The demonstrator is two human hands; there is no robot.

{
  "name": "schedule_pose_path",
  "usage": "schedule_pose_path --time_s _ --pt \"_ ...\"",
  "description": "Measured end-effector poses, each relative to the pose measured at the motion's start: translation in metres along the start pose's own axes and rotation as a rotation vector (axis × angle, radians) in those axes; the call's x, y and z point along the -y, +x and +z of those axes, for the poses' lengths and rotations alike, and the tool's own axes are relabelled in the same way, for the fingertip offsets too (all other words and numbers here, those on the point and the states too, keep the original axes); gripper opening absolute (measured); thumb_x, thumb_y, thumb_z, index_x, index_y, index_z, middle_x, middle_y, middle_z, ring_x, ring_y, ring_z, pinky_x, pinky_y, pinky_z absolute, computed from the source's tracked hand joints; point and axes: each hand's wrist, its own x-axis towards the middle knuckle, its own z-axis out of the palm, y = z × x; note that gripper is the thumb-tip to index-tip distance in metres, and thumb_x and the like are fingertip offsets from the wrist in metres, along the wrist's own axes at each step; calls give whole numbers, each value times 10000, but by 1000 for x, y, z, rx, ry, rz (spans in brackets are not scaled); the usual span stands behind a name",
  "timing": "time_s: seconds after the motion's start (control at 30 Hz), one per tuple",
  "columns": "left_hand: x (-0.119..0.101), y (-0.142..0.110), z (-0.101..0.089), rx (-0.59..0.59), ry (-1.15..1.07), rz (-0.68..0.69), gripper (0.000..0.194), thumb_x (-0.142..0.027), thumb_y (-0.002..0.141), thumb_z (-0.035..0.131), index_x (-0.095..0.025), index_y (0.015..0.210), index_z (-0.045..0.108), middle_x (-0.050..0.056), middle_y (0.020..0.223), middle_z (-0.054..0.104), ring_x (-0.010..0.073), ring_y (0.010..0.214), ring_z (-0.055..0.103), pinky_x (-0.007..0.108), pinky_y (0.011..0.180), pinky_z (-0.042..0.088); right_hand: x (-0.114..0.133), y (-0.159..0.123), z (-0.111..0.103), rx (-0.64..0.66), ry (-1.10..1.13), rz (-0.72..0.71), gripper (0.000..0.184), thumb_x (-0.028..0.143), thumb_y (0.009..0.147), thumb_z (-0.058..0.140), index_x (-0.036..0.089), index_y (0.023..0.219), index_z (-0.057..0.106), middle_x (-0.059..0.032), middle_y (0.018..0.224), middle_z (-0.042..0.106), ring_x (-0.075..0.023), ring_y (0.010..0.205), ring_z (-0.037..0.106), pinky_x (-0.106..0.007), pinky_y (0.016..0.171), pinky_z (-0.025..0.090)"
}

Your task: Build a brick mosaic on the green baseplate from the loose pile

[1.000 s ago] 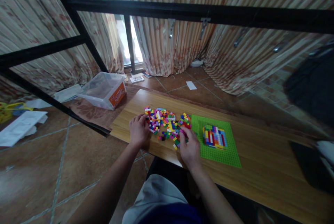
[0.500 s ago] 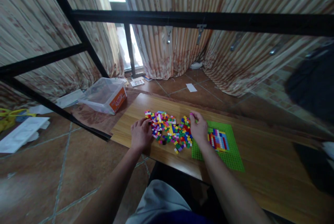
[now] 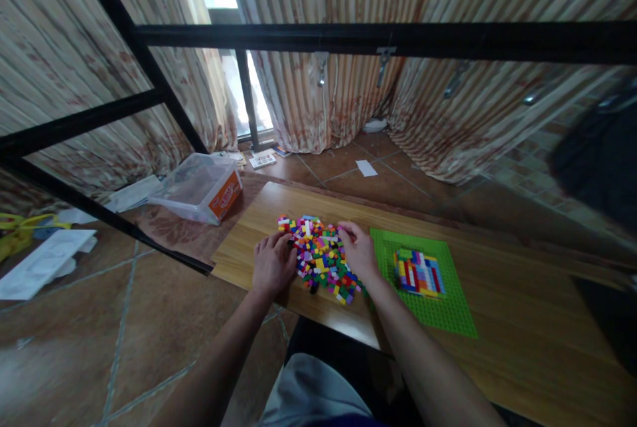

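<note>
A heap of small colourful toy bricks [image 3: 321,261] lies spread on the wooden table. My left hand [image 3: 273,262] rests at the heap's left edge, fingers curled; a small dark spot shows at its fingertips, too small to name. Over the heap's right side, my right hand [image 3: 359,253] pinches a pink brick [image 3: 341,229] between thumb and fingers. To the right of this hand is a green studded baseplate [image 3: 450,311], partly covered by my right forearm. On it stands a block of stacked bricks [image 3: 421,272] in red, white, blue and yellow.
The wooden table [image 3: 517,307] runs on to the right, where a dark flat object [image 3: 600,311] lies. A clear plastic bin [image 3: 192,182] with an orange label stands on the floor beyond the table's left end. A black metal frame [image 3: 318,37] crosses in front of the curtains.
My right hand has moved left from beside the baseplate to over the heap, the pink brick still in its fingers. My left hand has barely moved. The brick block is now fully uncovered.
</note>
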Motion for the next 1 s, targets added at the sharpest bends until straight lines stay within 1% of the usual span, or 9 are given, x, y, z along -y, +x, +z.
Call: schedule_pose_path --time_s 0.13,0.3,0.4,0.5,0.6,0.67,0.73,0.87,1.0 --pt "1 0 0 -18 -20 -3 337 -336 882 525 -248 1192 623 67 1278 616 265 1160 545 449 1021 393 4 0 -2 -9 53 36 293 412 852 544 201 1001 684 -72 1016 736 -197 944 677 -363 870 530" --pt "3 2 1 -29 -68 -23 328 -337 892 507 -249 1185 625 64 1257 630 252 1149 562 443 1023 405 13 0 -21 -98 15 27 303 427 840 564 206 1006 689 -66 1004 740 -199 953 676 -366 879 528" --pt "3 3 1 -46 -95 -37 315 -340 883 516 -247 1157 638 62 1240 638 249 1143 572 440 1029 408 19 -9 -33 -132 -41 10 325 445 846 558 192 996 698 -82 977 745 -213 927 682 -368 855 533" --pt "2 3 1 -56 -117 -43 303 -339 872 524 -248 1134 646 61 1225 646 247 1138 579 436 1030 415 24 -25 -40 -106 -150 20 303 425 856 545 207 994 704 -71 951 747 -211 876 686 -361 811 536" --pt "3 3 2 -62 -125 -43 293 -330 867 526 -247 1117 652 57 1220 650 240 1133 584 423 1037 417 26 -40 -41 -22 -289 16 261 379 868 522 231 977 707 -53 960 739 -198 823 677 -352 778 527" --pt "4 3 3 -67 -124 -40 292 -326 864 527 -241 1112 655 58 1217 652 240 1132 584 419 1037 418 27 -47 -40 24 -357 -9 255 355 876 499 234 962 707 -50 971 729 -200 825 669 -357 777 519" --pt "5 3 4 -72 -122 -35 290 -320 860 530 -234 1104 660 61 1211 654 242 1128 586 420 1032 424 27 -50 -40 38 -397 -28 260 342 881 482 232 957 706 -51 967 723 -208 846 664 -367 785 514" --pt "5 4 4 -75 -125 -37 282 -297 854 526 -228 1088 667 66 1199 659 240 1114 594 421 1023 432 29 -55 -44 13 -389 -36 271 349 888 476 226 971 703 -62 982 723 -222 904 659 -383 821 511" --pt "4 5 2 -75 -130 -48 275 -296 853 520 -222 1067 676 71 1184 665 243 1110 596 415 1020 437 33 -67 -50 -25 -274 18 282 365 896 490 222 1014 703 -72 1038 729 -223 945 670 -380 845 520"
